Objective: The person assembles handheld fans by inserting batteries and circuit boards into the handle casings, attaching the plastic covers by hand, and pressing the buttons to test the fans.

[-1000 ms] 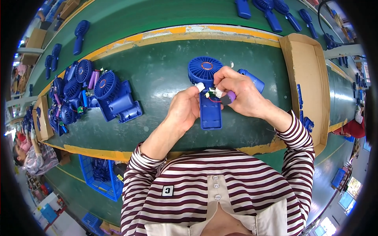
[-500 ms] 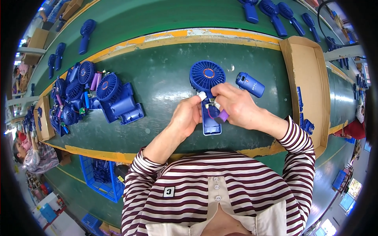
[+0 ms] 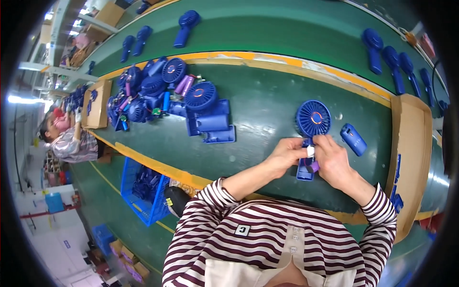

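Note:
A blue handheld fan [image 3: 313, 118] lies on the table in front of me, its round grille away from me and its opened handle [image 3: 305, 175] toward me. My left hand [image 3: 286, 154] is closed on the left side of the handle; a white covering [image 3: 311, 151] shows at its thumb tip. My right hand [image 3: 333, 161] has its fingers pinched at the top of the handle, hiding what they grip. Below those fingers, a purple battery cell [image 3: 313, 167] sticks out at the handle. A loose blue handle cover [image 3: 354, 139] lies right of the fan.
Left on the table is a heap of fan parts [image 3: 153, 86], beside open blue housings [image 3: 213, 123]. A cardboard tray [image 3: 409, 167] stands at right, another box [image 3: 98, 107] far left. Finished-looking fans [image 3: 185, 29] lie on the green belt beyond. A blue crate [image 3: 143, 191] is below the table edge.
The view has swung left, so the table and hands appear farther right. Both hands remain at the fan handle, with the fingers now closer together over it.

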The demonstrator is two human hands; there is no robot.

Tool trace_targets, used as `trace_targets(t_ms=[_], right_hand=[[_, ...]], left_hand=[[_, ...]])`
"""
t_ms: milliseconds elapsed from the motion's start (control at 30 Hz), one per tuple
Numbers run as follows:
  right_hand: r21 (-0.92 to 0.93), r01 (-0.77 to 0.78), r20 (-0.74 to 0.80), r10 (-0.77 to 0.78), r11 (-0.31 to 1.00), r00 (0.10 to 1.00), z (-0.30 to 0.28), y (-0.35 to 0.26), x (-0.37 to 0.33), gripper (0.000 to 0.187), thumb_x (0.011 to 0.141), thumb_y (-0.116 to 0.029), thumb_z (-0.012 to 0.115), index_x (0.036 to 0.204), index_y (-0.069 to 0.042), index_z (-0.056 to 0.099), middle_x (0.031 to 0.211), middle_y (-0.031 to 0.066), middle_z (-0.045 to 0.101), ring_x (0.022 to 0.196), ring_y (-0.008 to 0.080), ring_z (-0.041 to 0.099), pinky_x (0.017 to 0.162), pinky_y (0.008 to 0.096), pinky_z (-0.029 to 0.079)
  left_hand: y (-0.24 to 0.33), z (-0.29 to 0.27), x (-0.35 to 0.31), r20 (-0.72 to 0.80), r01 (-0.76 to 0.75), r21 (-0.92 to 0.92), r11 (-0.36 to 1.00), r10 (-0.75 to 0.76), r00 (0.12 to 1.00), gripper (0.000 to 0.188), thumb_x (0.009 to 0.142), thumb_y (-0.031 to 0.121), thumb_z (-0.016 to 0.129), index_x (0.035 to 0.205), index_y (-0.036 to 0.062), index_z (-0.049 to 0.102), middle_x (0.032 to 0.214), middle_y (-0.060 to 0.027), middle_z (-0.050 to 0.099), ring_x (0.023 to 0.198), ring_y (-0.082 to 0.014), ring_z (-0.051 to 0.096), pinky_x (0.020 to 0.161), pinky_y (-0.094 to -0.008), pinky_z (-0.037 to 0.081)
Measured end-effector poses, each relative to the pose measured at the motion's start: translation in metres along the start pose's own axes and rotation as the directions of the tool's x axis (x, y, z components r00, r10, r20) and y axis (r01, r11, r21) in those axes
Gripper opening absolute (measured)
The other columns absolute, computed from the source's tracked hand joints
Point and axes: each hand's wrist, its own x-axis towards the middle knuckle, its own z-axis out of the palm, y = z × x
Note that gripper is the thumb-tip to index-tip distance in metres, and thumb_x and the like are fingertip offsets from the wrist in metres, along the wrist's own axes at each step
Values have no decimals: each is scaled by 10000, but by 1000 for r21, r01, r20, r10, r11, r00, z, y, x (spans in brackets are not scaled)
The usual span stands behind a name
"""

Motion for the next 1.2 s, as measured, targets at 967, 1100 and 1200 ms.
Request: trace_targets(t_ms=[967, 1100, 1200], right_hand=[[94, -239, -282, 256, 966, 925, 39, 10, -28, 112, 657, -154, 569, 670, -44, 585, 751, 156, 567, 713, 273, 569, 513, 348, 483], [109, -256, -280, 277, 960, 919, 31, 13, -29, 134, 608, -126, 585, 658, -6, 618, 755, 162, 578, 714, 252, 570, 552, 325, 484], [85, -219, -256, 234, 972, 938, 30, 15, -24, 131, 607, -122, 586, 657, -5, 615, 745, 156, 576, 716, 248, 567, 553, 321, 482]], left_hand=[[1, 7, 10, -140, -102, 309, 946, 152, 978, 288, 789, 101, 606, 1036, -39, 559, 954, -49, 616, 786, -106, 575, 683, -210, 453], [-6, 7, 18, -152, -166, 278, 946, 214, 965, 250, 814, 80, 580, 1032, -37, 545, 976, -69, 612, 829, -130, 587, 746, -236, 459], [-6, 6, 18, -182, -191, 288, 938, 249, 951, 288, 791, 82, 548, 1041, -62, 549, 957, -51, 615, 800, -99, 575, 696, -222, 445]])
